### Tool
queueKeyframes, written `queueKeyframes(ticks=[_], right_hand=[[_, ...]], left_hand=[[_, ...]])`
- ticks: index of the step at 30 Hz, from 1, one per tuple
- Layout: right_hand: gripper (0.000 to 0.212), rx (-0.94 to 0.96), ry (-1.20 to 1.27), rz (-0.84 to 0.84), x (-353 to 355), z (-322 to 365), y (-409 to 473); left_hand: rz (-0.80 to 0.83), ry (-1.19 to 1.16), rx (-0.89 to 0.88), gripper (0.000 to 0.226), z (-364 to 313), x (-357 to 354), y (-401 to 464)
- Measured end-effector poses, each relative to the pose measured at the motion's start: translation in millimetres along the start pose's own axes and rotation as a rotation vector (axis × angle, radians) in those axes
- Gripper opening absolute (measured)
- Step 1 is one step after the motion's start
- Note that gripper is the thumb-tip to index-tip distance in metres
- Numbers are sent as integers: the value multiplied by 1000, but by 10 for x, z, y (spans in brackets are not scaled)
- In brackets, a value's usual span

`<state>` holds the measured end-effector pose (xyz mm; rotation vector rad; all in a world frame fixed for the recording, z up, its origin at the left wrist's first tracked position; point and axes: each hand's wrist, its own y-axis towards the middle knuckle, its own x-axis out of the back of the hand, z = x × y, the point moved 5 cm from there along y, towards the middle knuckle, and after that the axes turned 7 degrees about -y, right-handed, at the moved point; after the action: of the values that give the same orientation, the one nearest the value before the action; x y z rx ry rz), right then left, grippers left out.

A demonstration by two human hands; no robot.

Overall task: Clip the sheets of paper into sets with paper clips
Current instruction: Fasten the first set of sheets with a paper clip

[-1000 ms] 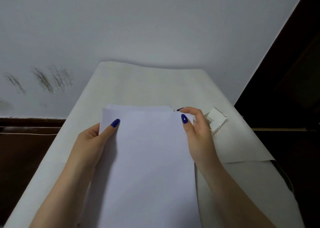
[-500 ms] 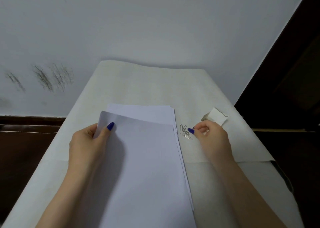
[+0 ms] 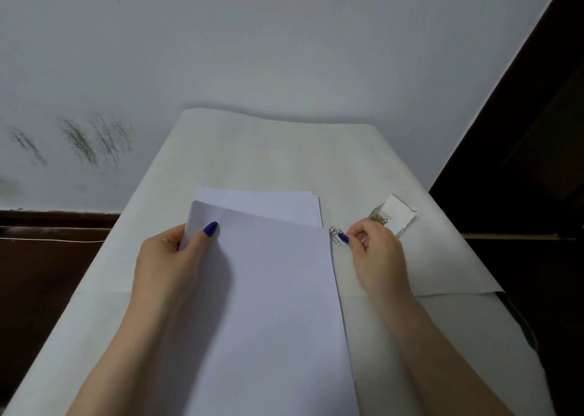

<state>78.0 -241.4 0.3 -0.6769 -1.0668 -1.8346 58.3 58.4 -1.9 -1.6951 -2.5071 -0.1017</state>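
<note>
Left hand (image 3: 170, 257) pinches my thin, floppy sheets (image 3: 271, 289) at their top corner while right hand (image 3: 376, 251) fingers nip at small, slippery clips (image 3: 335, 238) on the counter (image 3: 252, 150).

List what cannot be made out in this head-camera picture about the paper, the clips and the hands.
- Sheet count: the held set covers most of the stack; only edges show.
- Near ends of the sheets: cut off by the bottom edge.
- Loose paper clips: too small to count; whether the right hand has gripped one is hidden by its curled fingers.
- Small white packet: its contents are mostly hidden.
- Left hand: fingers hidden under the paper.
</note>
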Motion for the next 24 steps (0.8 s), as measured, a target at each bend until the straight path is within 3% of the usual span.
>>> queueKeyframes(ticks=[8, 13, 17, 20, 24], right_hand=[[15, 14, -32, -126, 88, 18, -10], [9, -109, 313, -121, 152, 30, 4], [14, -171, 619, 5, 160, 135, 11], [30, -110, 726, 90, 206, 261, -3], [36, -83, 807, 186, 224, 375, -29]], left_hand=[[31, -3, 3, 29, -47, -31, -45], [38, -12, 1, 22, -59, -39, -43], [57, -20, -10, 23, -76, -79, -64], [71, -12, -38, 30, -98, -108, -82], [114, -21, -61, 31, -137, -164, -125]])
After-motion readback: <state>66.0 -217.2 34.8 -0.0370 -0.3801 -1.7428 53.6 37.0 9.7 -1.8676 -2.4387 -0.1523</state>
